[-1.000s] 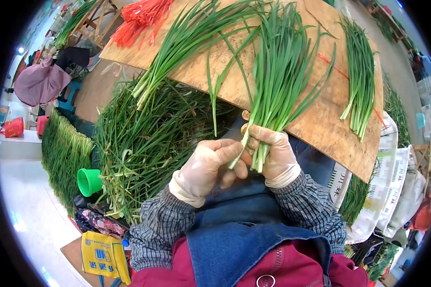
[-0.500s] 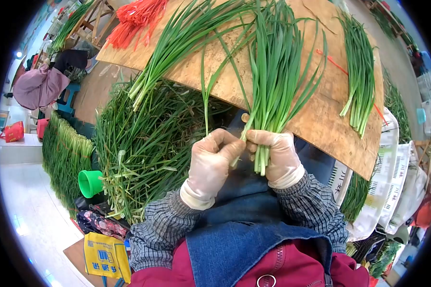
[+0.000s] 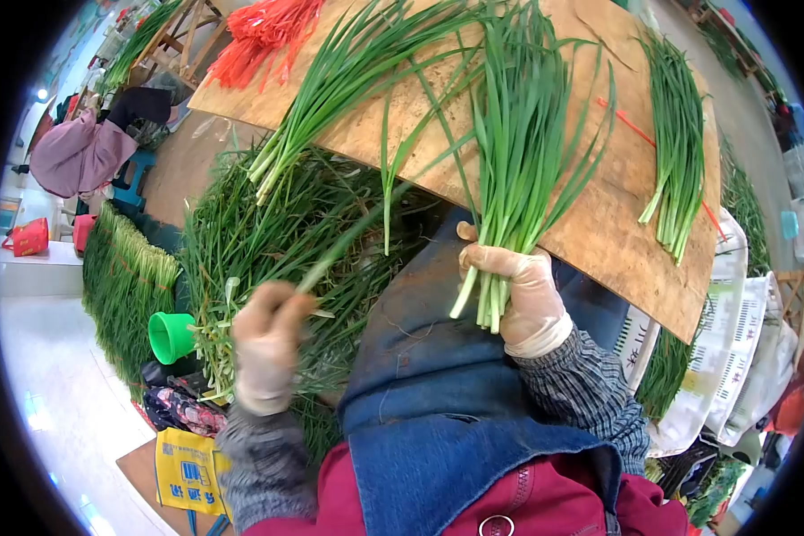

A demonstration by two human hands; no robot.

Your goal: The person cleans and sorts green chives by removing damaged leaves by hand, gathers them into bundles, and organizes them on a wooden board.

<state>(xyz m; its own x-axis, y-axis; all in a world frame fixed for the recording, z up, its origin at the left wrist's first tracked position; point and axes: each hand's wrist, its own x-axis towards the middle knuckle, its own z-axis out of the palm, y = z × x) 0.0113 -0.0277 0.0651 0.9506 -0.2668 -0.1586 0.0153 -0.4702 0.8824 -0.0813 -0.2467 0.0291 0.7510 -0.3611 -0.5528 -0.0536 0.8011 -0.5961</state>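
Observation:
My gloved right hand (image 3: 529, 295) is closed round the pale stem ends of a bunch of long green leaves (image 3: 520, 152), whose tops lie on the wooden board (image 3: 598, 214). My gloved left hand (image 3: 272, 339), blurred by motion, pinches a single green leaf (image 3: 335, 250) over a large heap of loose leaves (image 3: 241, 241). Another loose bunch (image 3: 330, 98) lies on the board's left part, its stems past the edge. At the right, a smaller bunch (image 3: 674, 143) rests over a red tie (image 3: 630, 122).
Red strips (image 3: 263, 36) lie at the board's far left corner. A green cup (image 3: 171, 337), tied bundles (image 3: 129, 286) and a yellow bag (image 3: 188, 473) are at the left. White sacks (image 3: 732, 357) stand at the right. A person in pink (image 3: 80, 154) is bent over at the upper left.
My left hand has moved away from the bunch to the left and down, carrying a leaf over the heap. My right hand has kept its hold near the board's edge.

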